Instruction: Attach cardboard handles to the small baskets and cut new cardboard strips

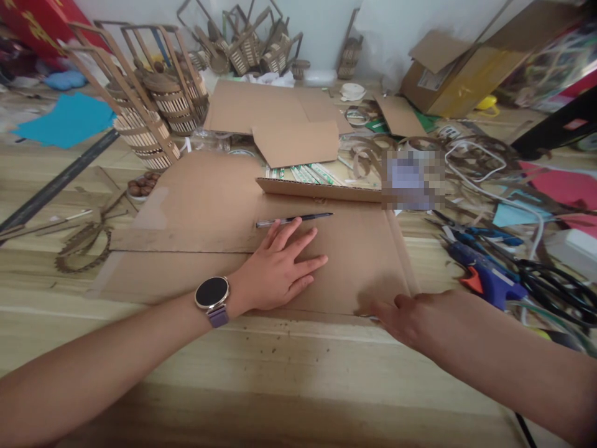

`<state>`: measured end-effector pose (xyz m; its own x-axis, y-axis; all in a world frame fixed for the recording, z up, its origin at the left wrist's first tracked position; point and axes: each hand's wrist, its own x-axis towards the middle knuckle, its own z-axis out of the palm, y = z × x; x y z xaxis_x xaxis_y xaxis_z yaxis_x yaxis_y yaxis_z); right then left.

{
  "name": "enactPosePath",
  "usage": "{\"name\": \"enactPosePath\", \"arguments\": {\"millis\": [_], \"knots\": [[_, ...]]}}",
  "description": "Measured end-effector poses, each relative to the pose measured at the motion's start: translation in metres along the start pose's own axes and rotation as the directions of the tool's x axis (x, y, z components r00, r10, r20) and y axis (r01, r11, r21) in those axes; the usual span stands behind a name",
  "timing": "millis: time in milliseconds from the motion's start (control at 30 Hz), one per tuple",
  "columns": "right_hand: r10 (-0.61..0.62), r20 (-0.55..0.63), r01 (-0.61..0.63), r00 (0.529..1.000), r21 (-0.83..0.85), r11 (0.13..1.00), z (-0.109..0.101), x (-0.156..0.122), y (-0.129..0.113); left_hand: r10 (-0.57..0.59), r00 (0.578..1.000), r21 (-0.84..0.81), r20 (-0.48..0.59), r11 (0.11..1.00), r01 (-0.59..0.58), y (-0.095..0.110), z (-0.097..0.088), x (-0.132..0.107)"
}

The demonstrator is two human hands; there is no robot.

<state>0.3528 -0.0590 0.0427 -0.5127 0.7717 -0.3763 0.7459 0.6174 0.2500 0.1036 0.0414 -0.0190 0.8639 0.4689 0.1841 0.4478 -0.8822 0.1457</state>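
A large flattened cardboard sheet [200, 186] lies on the wooden table, with a long seam on its left half and a raised flap [321, 190] along its far edge. My left hand [277, 267], a watch on its wrist, rests flat on the sheet with fingers spread. Just beyond its fingertips is a pen [293, 220], lying on the cardboard. My right hand [405, 317] is closed at the sheet's near right corner. A small pale sliver shows by its fingertips, but what the fingers hold is mostly hidden.
Right of the sheet lie a blue glue gun [489, 270], black-handled scissors [559, 286] and a white cable [536, 230]. Woven baskets [144, 134] stand at the back left, near a bowl of nuts [142, 185]. Cardboard pieces [265, 106] and a box [448, 81] are behind.
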Motion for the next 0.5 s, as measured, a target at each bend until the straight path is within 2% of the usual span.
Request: {"name": "enactPosePath", "arguments": {"millis": [267, 433, 500], "knots": [[0.044, 0.104, -0.048, 0.994, 0.035, 0.998, -0.002, -0.003, 0.004, 0.009, 1.0, 0.007, -0.022, 1.0, -0.009, -0.001, 0.002, 0.0], [0.024, 0.092, -0.035, 0.996, 0.125, 0.992, 0.003, -0.005, 0.009, 0.001, 1.0, 0.018, -0.019, 1.0, -0.001, -0.001, 0.002, 0.0], [0.075, 0.036, -0.079, 0.997, 0.109, 0.991, 0.009, -0.008, 0.01, 0.004, 1.0, 0.021, -0.015, 1.0, -0.004, -0.001, 0.002, 0.0]]}}
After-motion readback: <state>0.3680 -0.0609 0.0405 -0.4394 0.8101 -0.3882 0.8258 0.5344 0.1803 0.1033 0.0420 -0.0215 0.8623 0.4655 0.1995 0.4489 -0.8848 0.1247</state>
